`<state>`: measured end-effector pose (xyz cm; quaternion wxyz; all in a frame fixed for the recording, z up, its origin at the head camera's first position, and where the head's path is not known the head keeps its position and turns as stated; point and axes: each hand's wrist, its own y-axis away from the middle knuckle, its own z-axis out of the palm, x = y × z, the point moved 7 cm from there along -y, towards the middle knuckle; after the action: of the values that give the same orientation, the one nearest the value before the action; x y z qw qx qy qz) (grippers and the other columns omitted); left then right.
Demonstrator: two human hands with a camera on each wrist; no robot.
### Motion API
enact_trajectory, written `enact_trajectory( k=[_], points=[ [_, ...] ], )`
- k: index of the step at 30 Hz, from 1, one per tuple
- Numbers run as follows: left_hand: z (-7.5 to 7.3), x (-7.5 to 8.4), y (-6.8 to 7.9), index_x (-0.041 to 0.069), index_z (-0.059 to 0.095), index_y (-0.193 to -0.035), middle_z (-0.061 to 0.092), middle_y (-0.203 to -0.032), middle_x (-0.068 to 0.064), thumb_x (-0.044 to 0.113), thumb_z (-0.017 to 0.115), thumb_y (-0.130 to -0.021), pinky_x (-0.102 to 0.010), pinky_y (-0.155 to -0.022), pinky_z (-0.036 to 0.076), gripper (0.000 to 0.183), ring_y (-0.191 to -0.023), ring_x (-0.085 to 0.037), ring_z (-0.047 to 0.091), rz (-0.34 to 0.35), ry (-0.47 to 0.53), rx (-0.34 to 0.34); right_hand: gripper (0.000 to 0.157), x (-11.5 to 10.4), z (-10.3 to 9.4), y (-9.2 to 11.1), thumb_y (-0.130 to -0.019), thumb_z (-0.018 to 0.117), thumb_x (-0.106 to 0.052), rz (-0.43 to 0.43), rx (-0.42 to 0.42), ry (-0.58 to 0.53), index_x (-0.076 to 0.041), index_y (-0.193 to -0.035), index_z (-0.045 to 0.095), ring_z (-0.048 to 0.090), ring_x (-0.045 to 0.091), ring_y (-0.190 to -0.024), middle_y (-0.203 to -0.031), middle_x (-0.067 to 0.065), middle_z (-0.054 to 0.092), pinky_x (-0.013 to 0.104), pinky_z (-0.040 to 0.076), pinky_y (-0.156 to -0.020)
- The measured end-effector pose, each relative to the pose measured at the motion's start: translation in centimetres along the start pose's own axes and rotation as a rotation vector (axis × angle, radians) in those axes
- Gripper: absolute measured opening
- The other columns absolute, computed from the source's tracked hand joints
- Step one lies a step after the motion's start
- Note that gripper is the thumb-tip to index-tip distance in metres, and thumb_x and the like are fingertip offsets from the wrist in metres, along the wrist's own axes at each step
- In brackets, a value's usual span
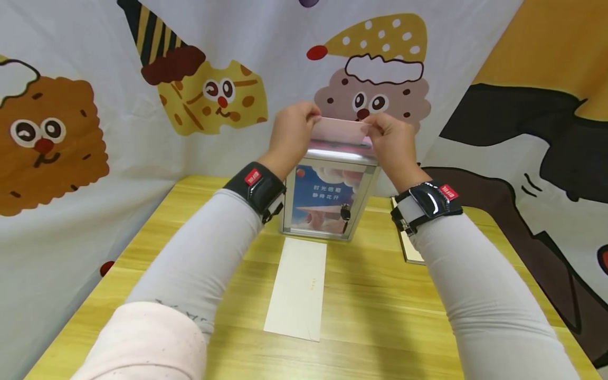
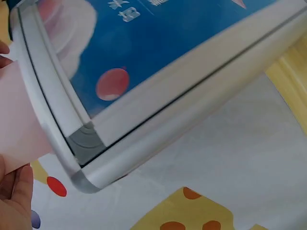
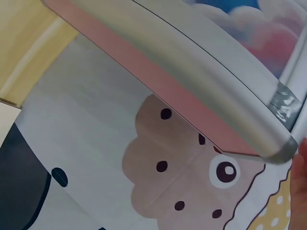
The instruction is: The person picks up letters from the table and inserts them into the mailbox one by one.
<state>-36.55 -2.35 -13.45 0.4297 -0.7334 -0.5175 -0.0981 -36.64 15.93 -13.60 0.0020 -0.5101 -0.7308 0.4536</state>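
A pink envelope (image 1: 339, 131) is held by its two ends over the top of a silver-framed letter box (image 1: 288, 211). My left hand (image 1: 291, 132) pinches its left end and my right hand (image 1: 393, 145) pinches its right end. The envelope's lower edge meets the box top at the back in the head view. In the left wrist view, the pink sheet (image 2: 21, 127) stands beyond the box's rounded frame, with left fingers (image 2: 21, 191) at its edge. Only a sliver of the right hand (image 3: 299, 187) shows in the right wrist view.
A long white envelope (image 1: 296, 290) lies on the wooden table (image 1: 380, 295) before the box. On the right, a cream flat stack (image 1: 412, 250) lies partly hidden by the right wrist. Behind the table hangs a white cloth (image 1: 285, 31) with cartoon prints.
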Motion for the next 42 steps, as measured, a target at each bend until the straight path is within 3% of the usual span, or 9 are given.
enact_trajectory(
  k=[6,14,16,21,22,29,38,42],
  points=[
    [0.9,-0.8,0.0,-0.001,0.067,-0.108,0.069,-0.109,-0.012,0.013,0.053,-0.1,-0.029,-0.091,0.049,0.021,-0.104,-0.024,0.063,0.017,-0.067,-0.045,0.013,0.5,1.3,0.4,-0.093,0.063,-0.007,-0.015,-0.047,0.06,0.001,-0.099,0.072,0.065,0.027,-0.098,-0.104,0.015,0.071,0.038,0.052,-0.084],
    [2.0,-2.2,0.2,0.003,0.066,-0.113,0.068,-0.112,-0.01,0.008,0.048,-0.101,-0.031,-0.091,0.048,0.022,-0.104,-0.024,0.06,-0.024,-0.111,-0.078,0.019,0.4,2.1,0.9,-0.095,0.058,-0.002,-0.048,-0.107,0.127,-0.003,-0.108,0.072,0.065,0.028,-0.101,-0.11,0.013,0.07,0.04,0.052,-0.088],
    [2.4,-2.4,0.2,0.005,0.065,-0.115,0.066,-0.113,-0.01,0.0,0.06,-0.092,-0.032,-0.092,0.048,0.024,-0.104,-0.024,0.058,-0.029,-0.148,-0.121,0.022,0.4,2.4,1.1,-0.096,0.056,-0.003,-0.042,-0.136,0.16,-0.005,-0.112,0.071,0.064,0.029,-0.102,-0.112,0.014,0.069,0.041,0.052,-0.089],
    [3.2,-2.6,0.5,0.005,0.061,-0.114,0.063,-0.111,-0.01,-0.01,0.087,-0.052,-0.033,-0.094,0.047,0.068,-0.106,-0.026,0.055,0.029,-0.261,-0.189,0.024,0.6,3.0,1.5,-0.099,0.053,-0.007,-0.056,-0.184,0.27,-0.007,-0.116,0.07,0.066,0.03,-0.101,-0.112,0.012,0.07,0.042,0.052,-0.089],
    [3.2,-2.5,0.5,0.004,0.061,-0.112,0.063,-0.11,-0.01,-0.01,0.088,-0.05,-0.033,-0.094,0.047,0.069,-0.105,-0.026,0.056,0.048,-0.278,-0.184,0.024,0.6,3.0,1.6,-0.099,0.053,-0.007,-0.063,-0.187,0.287,-0.007,-0.117,0.07,0.066,0.03,-0.1,-0.112,0.012,0.07,0.042,0.052,-0.089],
    [3.5,-2.4,0.7,0.003,0.063,-0.106,0.065,-0.105,-0.011,-0.012,0.08,-0.065,-0.033,-0.092,0.049,0.047,-0.101,-0.026,0.057,0.108,-0.303,-0.136,0.025,-0.1,3.3,1.5,-0.098,0.053,-0.003,-0.144,-0.226,0.424,-0.006,-0.117,0.069,0.068,0.032,-0.094,-0.11,0.014,0.07,0.044,0.054,-0.084],
    [3.3,-2.3,0.3,0.003,0.065,-0.105,0.065,-0.106,-0.012,-0.011,0.083,-0.061,-0.032,-0.091,0.049,0.049,-0.103,-0.026,0.057,0.058,-0.336,-0.175,0.025,-0.5,3.6,1.2,-0.096,0.056,-0.001,-0.123,-0.317,0.529,-0.009,-0.114,0.071,0.066,0.032,-0.084,-0.105,0.013,0.071,0.046,0.055,-0.081],
    [3.3,-2.2,0.3,0.002,0.064,-0.105,0.065,-0.106,-0.012,-0.009,0.085,-0.059,-0.032,-0.092,0.049,0.052,-0.102,-0.026,0.057,0.066,-0.355,-0.178,0.027,-0.4,3.7,1.3,-0.095,0.057,0.0,-0.098,-0.34,0.545,-0.009,-0.118,0.07,0.066,0.031,-0.086,-0.107,0.012,0.071,0.046,0.054,-0.085]
  ],
)
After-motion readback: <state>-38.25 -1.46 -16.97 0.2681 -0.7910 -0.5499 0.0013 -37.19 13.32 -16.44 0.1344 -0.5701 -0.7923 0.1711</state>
